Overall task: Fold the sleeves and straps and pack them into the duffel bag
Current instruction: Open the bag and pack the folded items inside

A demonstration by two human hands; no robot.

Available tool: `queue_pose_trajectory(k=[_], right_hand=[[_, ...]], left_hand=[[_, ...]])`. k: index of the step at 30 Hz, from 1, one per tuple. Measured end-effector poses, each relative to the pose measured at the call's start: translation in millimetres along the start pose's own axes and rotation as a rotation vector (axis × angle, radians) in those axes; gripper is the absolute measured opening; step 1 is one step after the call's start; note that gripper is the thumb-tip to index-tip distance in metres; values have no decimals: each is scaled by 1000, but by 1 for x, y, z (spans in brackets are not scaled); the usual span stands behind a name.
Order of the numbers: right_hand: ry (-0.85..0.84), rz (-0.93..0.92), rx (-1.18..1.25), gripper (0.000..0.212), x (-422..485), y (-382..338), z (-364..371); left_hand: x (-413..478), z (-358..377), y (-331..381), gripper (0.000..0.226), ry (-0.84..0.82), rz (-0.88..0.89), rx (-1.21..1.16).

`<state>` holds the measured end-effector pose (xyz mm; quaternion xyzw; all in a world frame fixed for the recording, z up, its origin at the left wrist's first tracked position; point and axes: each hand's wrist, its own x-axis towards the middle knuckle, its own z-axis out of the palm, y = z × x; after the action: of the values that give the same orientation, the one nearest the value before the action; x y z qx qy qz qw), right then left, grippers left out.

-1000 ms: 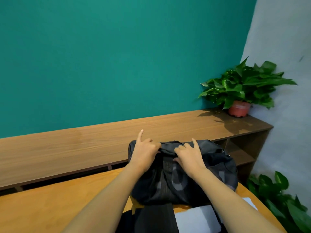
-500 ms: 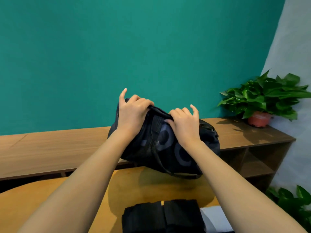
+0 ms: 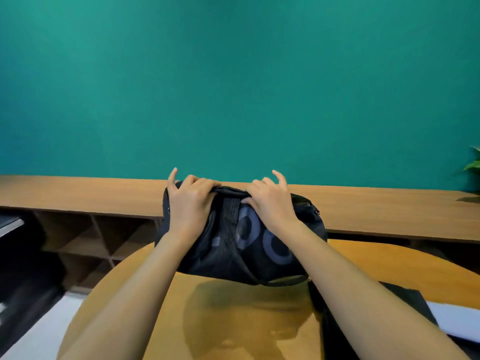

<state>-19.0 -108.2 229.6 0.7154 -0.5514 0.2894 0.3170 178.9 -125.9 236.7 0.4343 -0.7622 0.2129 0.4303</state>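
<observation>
Head view only. Centred, a little toward 6 o'clock: a black fabric duffel bag [image 3: 259, 245] printed with grey rings, gripped along its top seam by both hands. Left hand [image 3: 191, 203] at the bag's 11 o'clock, fingers curled over the seam and bunching the cloth, one finger sticking up free. Right hand [image 3: 270, 203] at the bag's 1 o'clock, likewise curled and pinching the same seam, one finger raised. Judging by the dark shadow cast toward 6 o'clock on the round orange-brown wooden table [image 3: 389, 266], probably held just clear of the tabletop rather than resting on it, though hard to say from this angle. Hanging in a loop under the bag at 5 o'clock: a thin black carry strap [image 3: 280, 283]. At 4 o'clock of the frame, partly behind the right forearm: a flat piece of black fabric [image 3: 405, 302] on the table, beside a white sheet [image 3: 457, 320]; impossible to tell whether this is one of the folded pieces. Across the 9-to-3 line behind the bag: a long brown wooden shelf unit [image 3: 104, 193] against a teal wall [image 3: 233, 87]. Likely step: handling the bag itself, positioning or closing it. Zip state hidden under the fingers. Next move calls for setting the bag down steady, then freeing one hand while the other keeps the mouth in check.
</observation>
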Motion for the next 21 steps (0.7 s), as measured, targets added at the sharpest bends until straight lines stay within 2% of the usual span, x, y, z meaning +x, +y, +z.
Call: queue_pose_trajectory(k=[4,7,10,12,14,15,16,17,19,21], right_hand=[[-52,-151,81,22,-25,-57,2],[-89,-198,162,15,-67,-84,3],[-174,-197,245,14,-127,-98,2],[-234,-164,271,22,-168,-103,-2],[-279,-98,296,36,-204,-104,-9],[-290,-68,303,41,-219,-104,-13],[-301,-50,299,44,-231,-102,-16],[-311,-43,291,46,-241,-100,-19],[-338,-49,278,46,-254,-94,-24],[-358,-73,271,41,-260,-90,-27]], left_hand=[[-71,-41,-25,11,-89,-99,49],[-120,-68,-20,18,-146,-129,46],[-168,-86,-5,17,-295,-127,0],[-195,-93,1,14,-423,-148,-25],[-211,-98,4,49,-577,-209,-48],[-215,-101,5,59,-635,-243,-71],[-216,-104,6,58,-690,-287,-100],[-217,-105,5,46,-721,-331,-142],[-215,-108,3,11,-743,-409,-239],[-213,-108,-3,18,-799,-515,-322]])
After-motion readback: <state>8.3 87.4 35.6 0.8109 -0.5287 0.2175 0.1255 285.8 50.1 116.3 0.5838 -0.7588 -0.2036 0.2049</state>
